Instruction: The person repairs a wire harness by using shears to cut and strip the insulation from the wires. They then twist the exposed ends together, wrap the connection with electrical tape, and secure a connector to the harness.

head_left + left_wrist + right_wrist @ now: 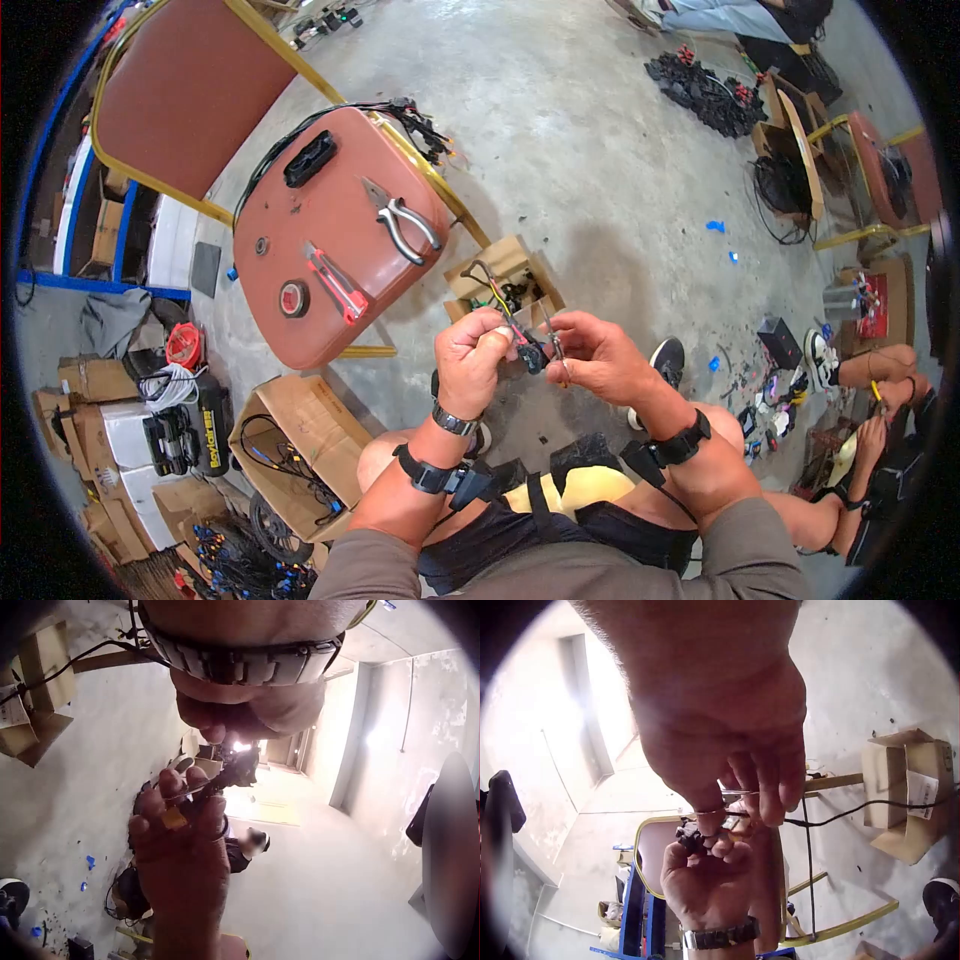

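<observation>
My left hand [468,365], a metal watch on its wrist, pinches a small black part [531,356] with red, yellow and black wires [503,300]. Close beside it, my right hand [605,355] grips a thin metal tool [553,338] between thumb and fingers; its exact kind is unclear. The left wrist view has the dark part [244,769] between both hands and an orange piece [174,818] against the right hand's fingers. In the right wrist view, the left fingertips hold the dark part [692,836] just below the right hand [720,727].
A red-brown chair seat [340,230] bears pliers [402,222], a red cutter [335,284], a tape roll [293,298] and a black bundle [310,159]. An open carton [495,262] stands beyond my hands, a larger one [300,440] at lower left. Another person's arms [870,450] show at right.
</observation>
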Motion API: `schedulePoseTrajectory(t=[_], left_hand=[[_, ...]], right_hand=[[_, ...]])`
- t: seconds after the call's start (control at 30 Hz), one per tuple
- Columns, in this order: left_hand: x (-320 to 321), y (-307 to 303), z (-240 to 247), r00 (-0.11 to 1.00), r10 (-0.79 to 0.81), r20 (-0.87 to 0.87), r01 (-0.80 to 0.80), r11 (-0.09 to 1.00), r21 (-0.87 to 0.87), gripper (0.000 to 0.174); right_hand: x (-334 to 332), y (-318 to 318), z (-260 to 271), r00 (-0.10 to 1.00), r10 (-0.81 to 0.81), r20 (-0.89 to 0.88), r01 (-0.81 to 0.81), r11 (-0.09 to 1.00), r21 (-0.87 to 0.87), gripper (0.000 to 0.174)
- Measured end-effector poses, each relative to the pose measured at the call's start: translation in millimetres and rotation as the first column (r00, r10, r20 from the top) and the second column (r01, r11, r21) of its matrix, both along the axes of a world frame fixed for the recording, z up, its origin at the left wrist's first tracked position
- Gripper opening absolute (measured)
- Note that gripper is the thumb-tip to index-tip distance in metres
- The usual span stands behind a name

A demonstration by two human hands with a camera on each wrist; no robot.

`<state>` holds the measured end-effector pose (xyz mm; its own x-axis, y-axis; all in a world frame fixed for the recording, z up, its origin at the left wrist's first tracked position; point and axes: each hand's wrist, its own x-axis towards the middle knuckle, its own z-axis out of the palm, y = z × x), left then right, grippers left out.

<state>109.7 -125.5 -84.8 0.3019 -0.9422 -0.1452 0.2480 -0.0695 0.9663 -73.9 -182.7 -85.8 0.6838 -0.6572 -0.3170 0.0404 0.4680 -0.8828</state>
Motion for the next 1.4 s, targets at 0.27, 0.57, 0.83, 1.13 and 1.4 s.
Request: schedulePoseTrajectory(t=[0.27,0.57,0.83,1.13,1.4], left_hand=[[12.9,14.0,6.8,0.966,0.051,-0.253,-0.055,0.998,-0.009,0.019],[37.1,31.1,22.2,0.905,-0.001,-0.426,0.001,1.0,0.0,0.018],[52.4,42.0,22.4,0.894,-0.008,-0.448,0.005,1.0,-0.006,0.012],[69.4,34.8,25.9,0.948,0.247,-0.198,-0.244,0.969,0.042,0.015],[67.2,40.2,21.6,0.909,0.208,-0.362,-0.171,0.976,0.133,0.014]], right_hand=[[13.2,-7.5,2.3,0.979,0.036,-0.201,-0.054,0.995,-0.085,0.029],[54.3,12.3,-17.0,0.958,0.286,0.002,-0.284,0.951,-0.124,0.031],[58.4,9.4,-7.2,0.902,0.423,0.09,-0.426,0.905,0.017,0.037],[51.3,-13.2,-5.8,0.945,0.264,-0.191,-0.284,0.955,-0.085,0.027],[138.5,-44.9,60.5,0.846,0.071,-0.528,-0.39,0.757,-0.523,0.026]])
